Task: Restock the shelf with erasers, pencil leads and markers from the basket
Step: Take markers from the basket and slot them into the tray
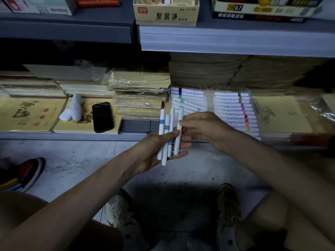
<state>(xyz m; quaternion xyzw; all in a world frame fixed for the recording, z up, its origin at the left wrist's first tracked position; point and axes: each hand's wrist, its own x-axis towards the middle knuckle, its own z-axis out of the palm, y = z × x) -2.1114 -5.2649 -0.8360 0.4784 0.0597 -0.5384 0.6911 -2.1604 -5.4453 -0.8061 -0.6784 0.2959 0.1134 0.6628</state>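
My left hand [154,151] lies palm up in front of the low shelf and grips several white markers [165,134] with coloured bands, fanned upright. My right hand [204,129] pinches the rightmost white marker [178,131] of that fan near its top. Behind the hands a clear tray [188,98] on the shelf holds white markers lying sideways, some loose and crooked. A second clear tray [233,109] to its right holds a neat row of markers with pink, red and orange bands. The basket is not in view.
A black phone [102,116] and a white device [76,107] lie on yellow booklets at the left of the shelf. Stacks of wrapped paper [141,93] stand behind. An upper shelf [235,38] carries boxes. Another person's shoe [30,173] rests on the floor at left.
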